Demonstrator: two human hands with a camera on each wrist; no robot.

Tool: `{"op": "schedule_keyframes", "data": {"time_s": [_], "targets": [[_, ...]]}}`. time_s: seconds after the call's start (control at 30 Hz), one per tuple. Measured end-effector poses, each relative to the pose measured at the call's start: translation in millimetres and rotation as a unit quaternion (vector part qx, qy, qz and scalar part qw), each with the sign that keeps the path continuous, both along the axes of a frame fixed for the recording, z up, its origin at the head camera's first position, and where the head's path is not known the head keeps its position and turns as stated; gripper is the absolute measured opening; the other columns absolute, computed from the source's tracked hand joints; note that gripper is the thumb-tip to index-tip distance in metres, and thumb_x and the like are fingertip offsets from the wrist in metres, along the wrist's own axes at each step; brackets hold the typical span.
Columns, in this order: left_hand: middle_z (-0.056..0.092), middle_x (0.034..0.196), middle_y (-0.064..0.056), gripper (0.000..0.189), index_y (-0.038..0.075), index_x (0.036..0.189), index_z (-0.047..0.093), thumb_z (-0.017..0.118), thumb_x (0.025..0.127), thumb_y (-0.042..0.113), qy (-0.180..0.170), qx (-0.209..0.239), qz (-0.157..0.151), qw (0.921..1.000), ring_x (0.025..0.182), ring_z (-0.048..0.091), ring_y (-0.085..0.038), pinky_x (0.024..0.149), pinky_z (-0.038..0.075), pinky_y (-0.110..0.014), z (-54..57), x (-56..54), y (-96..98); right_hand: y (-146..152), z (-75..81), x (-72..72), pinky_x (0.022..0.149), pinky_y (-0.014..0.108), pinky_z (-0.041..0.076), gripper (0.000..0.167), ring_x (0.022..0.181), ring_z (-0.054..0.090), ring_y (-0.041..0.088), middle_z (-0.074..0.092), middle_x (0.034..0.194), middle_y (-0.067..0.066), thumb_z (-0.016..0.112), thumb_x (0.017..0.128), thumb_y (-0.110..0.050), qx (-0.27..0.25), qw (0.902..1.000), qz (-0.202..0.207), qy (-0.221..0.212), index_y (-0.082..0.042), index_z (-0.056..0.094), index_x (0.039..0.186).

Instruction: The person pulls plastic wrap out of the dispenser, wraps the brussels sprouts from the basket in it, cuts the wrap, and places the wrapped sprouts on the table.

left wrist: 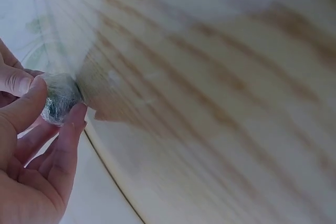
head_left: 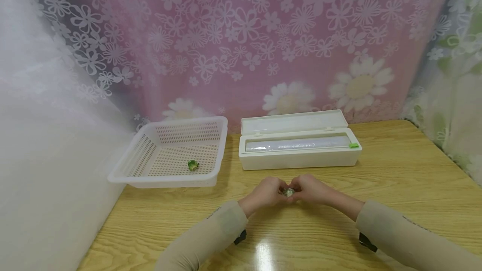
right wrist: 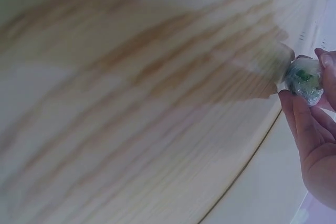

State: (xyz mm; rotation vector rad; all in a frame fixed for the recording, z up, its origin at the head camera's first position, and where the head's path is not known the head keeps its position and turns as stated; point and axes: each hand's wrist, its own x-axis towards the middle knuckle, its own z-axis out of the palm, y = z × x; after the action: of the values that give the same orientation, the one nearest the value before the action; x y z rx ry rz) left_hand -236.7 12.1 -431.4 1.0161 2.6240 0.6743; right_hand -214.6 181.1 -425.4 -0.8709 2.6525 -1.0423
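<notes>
Both hands meet over the table around a small ball point(head_left: 288, 192) of green vegetable wrapped in clear cling film. My left hand point(head_left: 266, 192) pinches it from the left with thumb and fingers. From the other side my right hand point(head_left: 310, 189) grips it too. Up close in the left wrist view, the wrapped ball point(left wrist: 60, 100) looks shiny and crinkled, with dark green inside. Green leaf shows through the film on the wrapped ball point(right wrist: 304, 81) in the right wrist view. Its exact kind is hard to tell.
A white plastic basket point(head_left: 220, 154) stands at the back left, holding one small green leafy vegetable point(head_left: 193, 165). Behind the hands lies a white cling film box point(head_left: 301, 162), lid point(head_left: 293, 123) raised, with a film roll point(head_left: 297, 143) and green slider point(head_left: 354, 145). A floral curtain point(head_left: 241, 53) hangs behind.
</notes>
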Motion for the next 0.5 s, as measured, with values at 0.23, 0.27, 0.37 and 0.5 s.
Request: {"op": "schedule_keyframes", "data": {"time_s": [0.23,0.27,0.37,0.5], "targets": [[0.064,0.081,0.001,0.022,0.006,0.092,0.067,0.072,0.075,0.019,0.01,0.018,0.0,0.9998,0.072,0.056,-0.003,0.061,0.043,-0.013,-1.4,-1.0,0.0,-1.1,-1.2,-0.3,0.044,0.018,0.029,0.018,0.049,0.033,0.002,0.048,0.056,-0.007,0.072,0.072,-0.023,-0.002,0.9999,-0.012,0.002,-0.008,0.063,0.072],[0.064,0.08,0.001,0.022,0.005,0.092,0.067,0.072,0.074,0.018,0.011,0.02,0.0,0.9997,0.071,0.055,-0.003,0.061,0.042,-0.012,-1.4,-0.9,0.1,-1.4,-1.4,-0.3,0.044,0.018,0.028,0.017,0.048,0.033,0.002,0.047,0.056,-0.007,0.072,0.071,-0.022,-0.002,0.9999,-0.013,0.003,-0.008,0.063,0.071],[0.064,0.078,0.0,0.023,0.003,0.09,0.066,0.073,0.073,0.016,0.0,0.031,0.004,0.9995,0.07,0.055,-0.003,0.061,0.042,-0.012,-1.1,-0.5,0.6,-1.9,-3.0,-0.6,0.044,0.018,0.028,0.017,0.048,0.032,0.002,0.046,0.055,-0.008,0.073,0.071,-0.021,-0.001,0.9998,-0.014,0.012,-0.008,0.063,0.069],[0.063,0.077,0.001,0.023,0.003,0.088,0.066,0.075,0.071,0.015,-0.02,0.043,0.011,0.9988,0.068,0.054,-0.002,0.059,0.042,-0.012,-0.8,0.6,0.8,-2.5,-4.6,-0.2,0.044,0.017,0.028,0.013,0.047,0.03,0.001,0.046,0.054,-0.008,0.072,0.071,-0.017,0.002,0.9996,-0.014,0.025,-0.008,0.064,0.068]]}}
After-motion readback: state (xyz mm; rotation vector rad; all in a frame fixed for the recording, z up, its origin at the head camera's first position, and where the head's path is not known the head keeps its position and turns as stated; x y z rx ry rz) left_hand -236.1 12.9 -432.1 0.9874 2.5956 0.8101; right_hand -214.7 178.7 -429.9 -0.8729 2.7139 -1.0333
